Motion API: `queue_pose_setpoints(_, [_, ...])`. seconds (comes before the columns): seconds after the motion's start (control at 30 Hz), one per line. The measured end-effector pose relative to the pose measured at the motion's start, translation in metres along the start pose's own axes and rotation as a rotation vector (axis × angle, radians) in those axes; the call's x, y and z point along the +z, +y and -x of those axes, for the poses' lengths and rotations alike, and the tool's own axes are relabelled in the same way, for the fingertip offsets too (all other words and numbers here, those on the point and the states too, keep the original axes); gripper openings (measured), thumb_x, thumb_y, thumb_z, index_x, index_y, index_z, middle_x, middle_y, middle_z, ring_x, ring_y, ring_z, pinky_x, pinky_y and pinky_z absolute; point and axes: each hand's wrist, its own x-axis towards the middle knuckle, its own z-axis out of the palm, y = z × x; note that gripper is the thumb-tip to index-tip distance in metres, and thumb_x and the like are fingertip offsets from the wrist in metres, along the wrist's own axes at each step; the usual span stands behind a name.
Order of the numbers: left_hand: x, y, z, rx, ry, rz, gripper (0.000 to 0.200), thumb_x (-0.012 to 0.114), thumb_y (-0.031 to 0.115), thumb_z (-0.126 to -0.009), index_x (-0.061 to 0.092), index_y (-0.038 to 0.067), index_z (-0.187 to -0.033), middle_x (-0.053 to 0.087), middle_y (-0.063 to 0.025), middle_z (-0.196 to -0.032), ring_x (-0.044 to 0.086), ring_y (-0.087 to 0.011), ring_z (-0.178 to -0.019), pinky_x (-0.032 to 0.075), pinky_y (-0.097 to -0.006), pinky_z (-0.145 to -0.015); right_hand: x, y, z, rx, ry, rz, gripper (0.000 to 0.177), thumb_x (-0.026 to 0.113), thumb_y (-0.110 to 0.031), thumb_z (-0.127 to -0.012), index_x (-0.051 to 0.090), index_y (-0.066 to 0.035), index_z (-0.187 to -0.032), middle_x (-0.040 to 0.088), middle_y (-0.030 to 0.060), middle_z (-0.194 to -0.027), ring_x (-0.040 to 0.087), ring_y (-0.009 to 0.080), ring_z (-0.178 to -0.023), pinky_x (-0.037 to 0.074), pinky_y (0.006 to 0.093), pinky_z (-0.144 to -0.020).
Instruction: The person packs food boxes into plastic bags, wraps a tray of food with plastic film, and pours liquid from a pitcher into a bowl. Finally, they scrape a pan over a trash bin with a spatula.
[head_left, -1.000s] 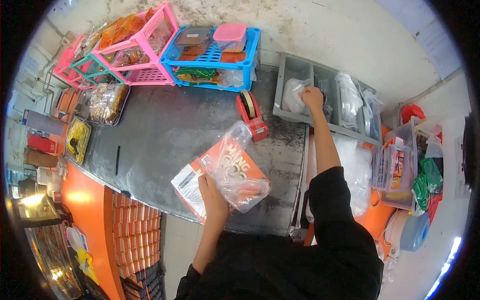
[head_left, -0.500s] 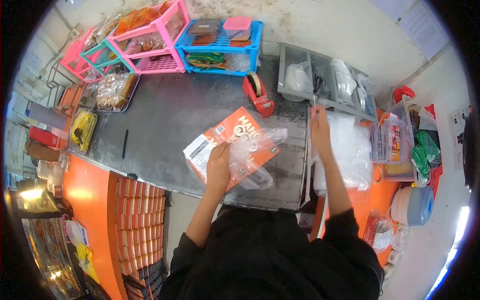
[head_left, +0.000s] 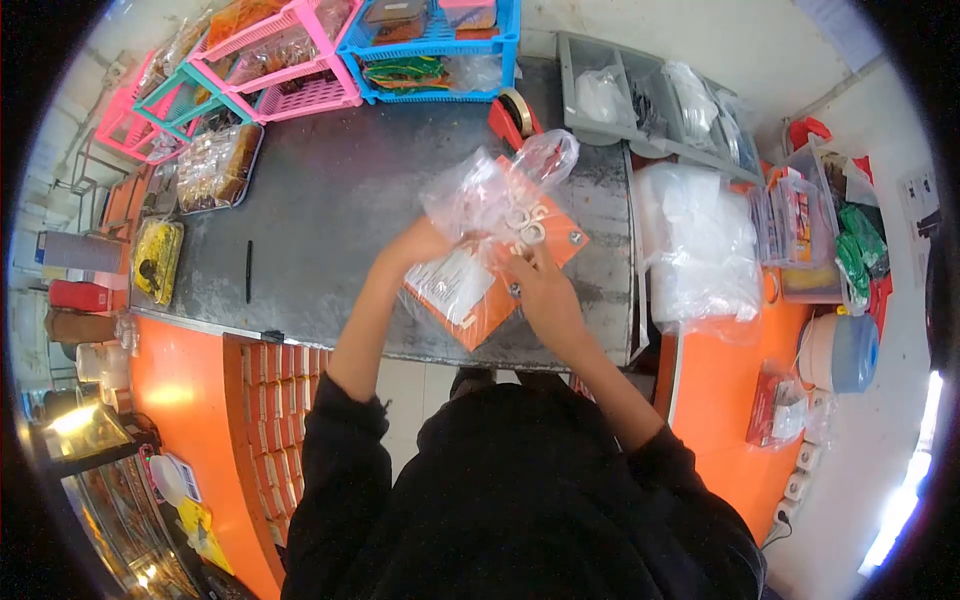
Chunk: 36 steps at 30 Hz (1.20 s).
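Note:
An orange printed box [head_left: 555, 225] with a white label lies tilted over the dark counter, inside or under a clear plastic bag [head_left: 465, 195]. My left hand [head_left: 432, 243] is closed on the bag's gathered plastic at the box's left side; its fingertips are partly hidden by the film. My right hand [head_left: 545, 295] pinches the plastic over the middle of the box. Just beyond the box stands a red tape dispenser [head_left: 508, 122], partly covered by a loop of bag.
Pink racks [head_left: 275, 75] and a blue rack [head_left: 430, 50] line the back of the counter [head_left: 320, 200]. A grey divided tray [head_left: 600, 125] sits at the back right, near a stack of clear bags [head_left: 700, 250]. A black pen [head_left: 249, 270] lies at left.
My right hand has come from beside the grey tray back to the box and now grips the plastic. The box and my left hand have shifted, and the box has turned.

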Motion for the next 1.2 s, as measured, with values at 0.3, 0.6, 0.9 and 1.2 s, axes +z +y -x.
queue_pose_setpoints(0.3, [0.007,-0.035,-0.017,0.044,-0.016,0.417,0.036,0.064,0.019,-0.074,0.054,0.006,-0.106,0.059,-0.0085,-0.096,0.054,-0.0158,-0.087,0.043,-0.0311,-0.078,0.033,-0.01,-0.032,0.116,0.208,-0.25,0.011,0.06,-0.012,-0.072,0.059,-0.002,-0.077,0.056,0.0135,-0.078,0.055,0.0287,-0.069,0.043,0.0347,-0.058])
queue_pose_setpoints(0.6, [0.048,0.052,0.019,0.021,0.901,-0.241,0.025,0.049,-0.006,-0.064,0.057,-0.004,-0.088,0.056,-0.0182,-0.08,0.054,-0.0338,-0.076,0.043,-0.0366,-0.069,0.069,-0.016,-0.031,0.143,0.663,-0.525,0.015,0.059,-0.013,-0.068,0.057,-0.003,-0.079,0.057,0.0115,-0.083,0.055,0.0279,-0.077,0.04,0.0403,-0.064])
queue_pose_setpoints(0.9, [0.052,0.039,0.011,-0.31,0.657,0.132,0.026,0.056,0.009,-0.073,0.055,-0.003,-0.096,0.057,-0.0217,-0.093,0.058,-0.0306,-0.085,0.044,-0.0339,-0.069,0.028,-0.011,-0.023,0.182,0.134,0.119,0.008,0.056,-0.009,-0.069,0.053,-0.003,-0.066,0.056,0.0107,-0.072,0.056,0.028,-0.069,0.043,0.0394,-0.059])
queue_pose_setpoints(1.2, [0.058,0.021,0.017,-0.32,0.671,0.78,0.038,0.061,0.007,-0.077,0.046,0.001,-0.111,0.055,-0.0078,-0.105,0.054,-0.0182,-0.092,0.043,-0.0306,-0.079,0.025,0.003,-0.045,0.565,0.255,-1.143,0.014,0.061,-0.01,-0.074,0.06,0.004,-0.077,0.059,0.0053,-0.063,0.055,0.0077,-0.053,0.04,0.0224,-0.041])
